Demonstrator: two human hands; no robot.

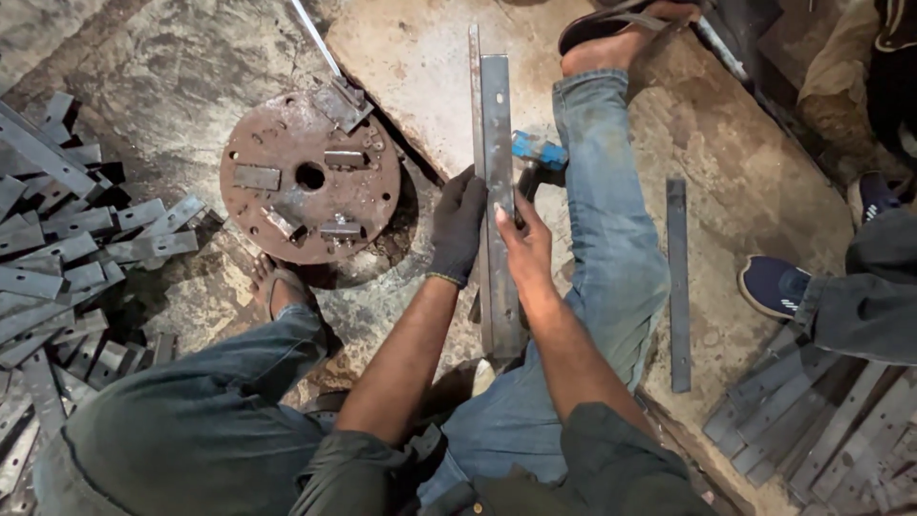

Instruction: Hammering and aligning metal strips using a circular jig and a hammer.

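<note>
my left hand (458, 225), in a dark glove, is curled against the left edge of the long flat steel bar (499, 124), and my bare right hand (523, 244) lies on its face, fingers closed over the right edge at about mid-length. the bar runs straight away from me along the concrete floor (726, 143), close beside my outstretched right leg (602, 191). it looks stiff and heavy for its width, with raw cut edges, so i judge the bare palm is the one at risk; a grip near the middle, where both hands are, should keep it from tipping. left of the bar sits a rusty round steel plate (306, 177) with small blocks welded on, near but apart. a blue-headed hammer (538, 153) lies just right of the bar, against my leg. further right of the bar a thinner steel strip (678, 287) lies alone, with bare floor around it. the most room for sliding the bar is straight ahead.
</note>
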